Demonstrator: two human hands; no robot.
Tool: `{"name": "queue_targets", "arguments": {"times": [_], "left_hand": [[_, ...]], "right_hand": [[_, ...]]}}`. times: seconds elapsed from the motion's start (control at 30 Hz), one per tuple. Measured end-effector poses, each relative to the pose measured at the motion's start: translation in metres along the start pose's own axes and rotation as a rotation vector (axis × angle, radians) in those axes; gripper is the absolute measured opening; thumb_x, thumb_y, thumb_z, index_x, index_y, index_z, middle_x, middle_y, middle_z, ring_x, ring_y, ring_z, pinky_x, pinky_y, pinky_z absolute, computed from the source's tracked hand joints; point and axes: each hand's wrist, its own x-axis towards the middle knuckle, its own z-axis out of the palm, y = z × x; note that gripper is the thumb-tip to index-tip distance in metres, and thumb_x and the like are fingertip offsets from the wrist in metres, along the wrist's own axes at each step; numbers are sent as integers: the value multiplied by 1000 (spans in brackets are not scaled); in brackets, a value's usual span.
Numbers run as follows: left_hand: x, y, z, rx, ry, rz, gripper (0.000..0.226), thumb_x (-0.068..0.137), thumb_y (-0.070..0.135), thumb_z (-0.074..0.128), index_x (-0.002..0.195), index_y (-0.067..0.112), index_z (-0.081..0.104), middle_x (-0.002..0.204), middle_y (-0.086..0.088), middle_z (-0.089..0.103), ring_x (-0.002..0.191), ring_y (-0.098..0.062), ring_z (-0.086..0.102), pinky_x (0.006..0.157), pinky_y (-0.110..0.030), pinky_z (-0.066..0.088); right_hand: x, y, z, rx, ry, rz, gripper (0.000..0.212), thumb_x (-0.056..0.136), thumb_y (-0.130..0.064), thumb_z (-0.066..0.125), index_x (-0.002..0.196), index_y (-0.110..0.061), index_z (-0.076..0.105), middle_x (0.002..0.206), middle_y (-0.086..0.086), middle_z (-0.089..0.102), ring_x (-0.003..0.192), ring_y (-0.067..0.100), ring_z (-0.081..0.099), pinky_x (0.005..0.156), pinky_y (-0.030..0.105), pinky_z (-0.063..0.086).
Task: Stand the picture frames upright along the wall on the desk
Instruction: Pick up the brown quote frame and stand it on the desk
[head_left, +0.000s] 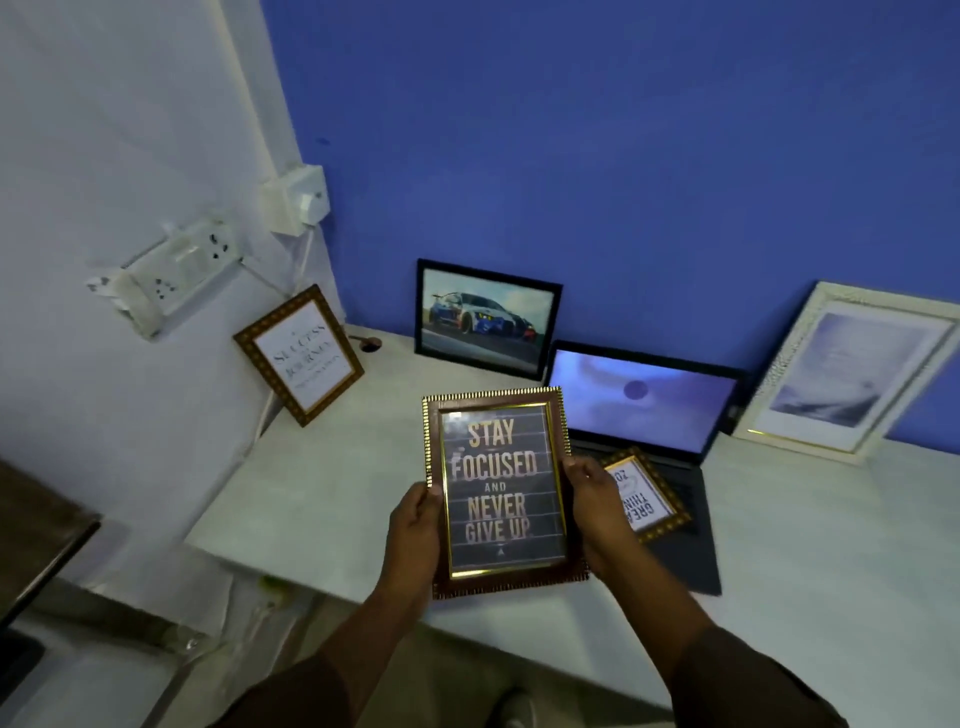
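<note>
holding the quote frame (503, 491) above the desk (332, 483) near its front edge, both hands grip its long sides: the left hand (415, 525) closes on the left edge, thumb on the front border, and the right hand (597, 506) closes on the right edge the same way. the frame is portrait, tilted face-up toward the camera, with a brown border, a ribbed gold rim and a thin gold inner line; its dark print reads "stay focused and never give up" in gold and white letters. three frames already lean upright: a dotted brown frame (300, 354) against the pale left wall, a black car frame (487, 318) and a white frame (852, 371) against the blue wall (623, 156). a small brown frame (649, 493) seems to lie flat on the open laptop (644, 410), partly hidden behind the right hand.
</note>
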Motion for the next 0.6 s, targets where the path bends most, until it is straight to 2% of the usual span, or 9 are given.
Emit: {"name": "queue_targets", "arguments": {"times": [0.1,0.23,0.33,0.43,0.53,0.6], "left_hand": [[-8,-8,22,6,-139,-102,43,107,38,41,111,8,71,104,-11,80,99,-30,77,91,-44,58],[-22,-6,68,-20,-259,-241,51,104,51,36,113,18,74,107,-7,81,99,-25,77,94,-44,56],[-29,-4,113,-46,-328,-300,52,102,58,35,117,24,71,112,-8,80,104,-29,76,102,-51,53],[-31,-1,155,-89,-379,-330,56,100,63,34,119,25,71,114,-10,79,106,-31,75,100,-52,54],[-26,-3,208,-72,-380,-343,64,97,67,36,122,20,72,113,-12,79,102,-31,77,92,-47,56],[-22,-7,248,-113,-399,-344,72,88,75,48,133,22,64,116,-13,78,105,-34,76,95,-54,56]], "right_hand": [[-15,8,-35,8,29,-4,31,104,-35,47,102,-9,65,94,16,76,88,35,75,83,54,61],[-28,17,-87,57,118,-55,30,103,-36,49,100,-11,66,93,14,78,86,35,76,84,54,61],[-29,26,-130,100,199,-47,34,104,-39,46,103,-10,65,95,11,78,83,29,78,79,50,62],[-28,31,-167,128,259,-35,36,106,-40,41,104,-12,63,94,7,78,78,23,78,70,37,61],[-19,37,-216,142,281,-41,36,106,-42,40,106,-14,63,100,8,77,88,28,77,82,47,62],[-8,40,-252,125,294,-53,34,106,-42,39,108,-17,62,103,7,76,92,28,76,87,50,61]]}}
